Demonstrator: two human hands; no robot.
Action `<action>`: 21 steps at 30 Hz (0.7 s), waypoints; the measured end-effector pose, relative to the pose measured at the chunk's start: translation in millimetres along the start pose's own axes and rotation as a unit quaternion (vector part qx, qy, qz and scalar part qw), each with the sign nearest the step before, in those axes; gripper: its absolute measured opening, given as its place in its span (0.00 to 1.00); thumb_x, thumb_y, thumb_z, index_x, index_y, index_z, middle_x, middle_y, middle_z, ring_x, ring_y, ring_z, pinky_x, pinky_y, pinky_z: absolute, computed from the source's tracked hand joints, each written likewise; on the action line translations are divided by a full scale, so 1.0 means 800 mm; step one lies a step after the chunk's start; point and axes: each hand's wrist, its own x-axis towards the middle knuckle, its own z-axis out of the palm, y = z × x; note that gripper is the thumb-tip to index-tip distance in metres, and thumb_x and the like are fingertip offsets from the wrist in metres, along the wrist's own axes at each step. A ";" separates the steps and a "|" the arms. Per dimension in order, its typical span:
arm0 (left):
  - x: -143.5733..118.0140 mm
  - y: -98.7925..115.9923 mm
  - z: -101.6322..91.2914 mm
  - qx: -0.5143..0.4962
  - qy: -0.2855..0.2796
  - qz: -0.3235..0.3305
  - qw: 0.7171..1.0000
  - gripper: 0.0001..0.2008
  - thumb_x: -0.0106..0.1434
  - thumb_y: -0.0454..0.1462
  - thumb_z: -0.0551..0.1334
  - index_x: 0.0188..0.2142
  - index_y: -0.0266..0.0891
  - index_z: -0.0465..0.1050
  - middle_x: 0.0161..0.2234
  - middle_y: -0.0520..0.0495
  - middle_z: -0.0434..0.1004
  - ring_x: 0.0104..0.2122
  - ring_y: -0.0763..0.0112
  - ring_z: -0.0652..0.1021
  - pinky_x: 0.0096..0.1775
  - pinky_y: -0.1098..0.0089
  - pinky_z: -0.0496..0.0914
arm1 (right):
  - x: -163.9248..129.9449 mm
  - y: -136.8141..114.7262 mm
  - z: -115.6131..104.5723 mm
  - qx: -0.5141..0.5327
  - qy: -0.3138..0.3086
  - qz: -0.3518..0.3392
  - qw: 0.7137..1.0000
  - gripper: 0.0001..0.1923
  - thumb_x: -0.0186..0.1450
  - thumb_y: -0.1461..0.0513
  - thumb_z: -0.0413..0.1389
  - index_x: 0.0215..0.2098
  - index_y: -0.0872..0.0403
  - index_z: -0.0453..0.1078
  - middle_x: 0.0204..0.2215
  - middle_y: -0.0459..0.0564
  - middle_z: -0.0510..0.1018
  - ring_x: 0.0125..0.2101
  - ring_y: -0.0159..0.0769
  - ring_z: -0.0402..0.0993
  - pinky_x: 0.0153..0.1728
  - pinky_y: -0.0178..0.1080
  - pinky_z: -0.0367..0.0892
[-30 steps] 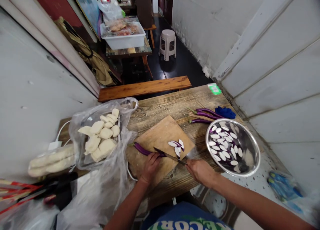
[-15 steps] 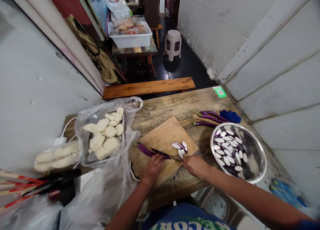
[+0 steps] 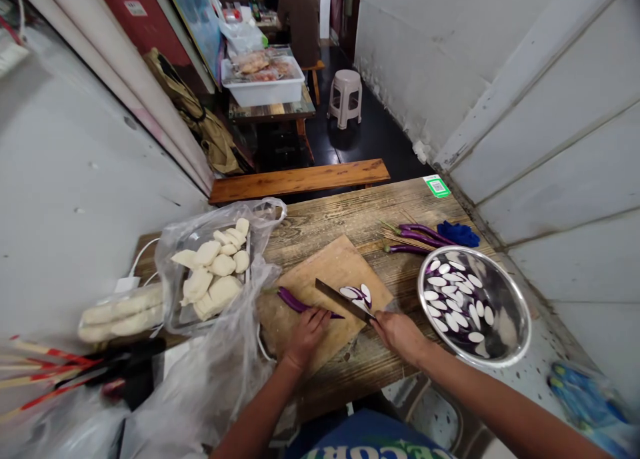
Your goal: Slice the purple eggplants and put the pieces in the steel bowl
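From the head camera, the left hand presses down on the long purple eggplant, which lies across the wooden cutting board. Its grip is closed over the cut end with the fingertips tucked back, which I judge keeps the eggplant from rolling and keeps the fingers clear of the blade. The right hand has its grip clamped on the handle of the knife. The blade slants up and to the left above the eggplant, just beside the left fingers; the slant fits the long oval shape of the slices. A small cluster of cut slices lies on the board to the right of the blade, on the side nearest the metal bowl, likely so they can be moved across easily.

The bowl stands on the desk to the right of the board and holds many white oval slices with purple edges, spread over its bottom and sides. Behind it lie whole eggplants beside thin wooden skewers and a blue cloth.

To the left of the board, an open clear plastic bag wraps a tray of pale dough pieces. Farther left, a sealed pack holds pale long rolls. In the background, a white tub on another table holds food under a clear wrap.
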 end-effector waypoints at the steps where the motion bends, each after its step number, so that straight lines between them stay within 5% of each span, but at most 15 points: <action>1: 0.002 0.001 0.004 -0.010 0.003 0.006 1.000 0.18 0.66 0.31 0.49 0.54 0.37 0.63 0.46 0.43 0.72 0.47 0.65 0.68 0.47 0.61 0.67 | -0.004 0.000 0.000 -0.002 0.003 0.001 1.000 0.18 0.69 0.59 0.38 0.35 0.58 0.67 0.28 0.53 0.76 0.29 0.37 0.73 0.28 0.35 0.59; 9: 0.000 0.009 0.011 -0.091 0.040 -0.014 0.995 0.14 0.63 0.29 0.54 0.48 0.35 0.67 0.44 0.42 0.71 0.48 0.65 0.68 0.46 0.60 0.69 | -0.024 0.008 -0.013 -0.017 -0.019 -0.039 0.999 0.17 0.68 0.60 0.38 0.34 0.58 0.66 0.26 0.52 0.75 0.26 0.36 0.73 0.26 0.35 0.56; 21: -0.003 0.008 0.016 -0.079 0.067 -0.008 0.995 0.11 0.63 0.28 0.53 0.42 0.34 0.70 0.40 0.42 0.73 0.50 0.64 0.66 0.46 0.60 0.70 | -0.027 0.024 -0.013 -0.033 -0.067 -0.055 0.996 0.17 0.68 0.60 0.39 0.34 0.57 0.67 0.27 0.53 0.76 0.27 0.38 0.73 0.26 0.36 0.57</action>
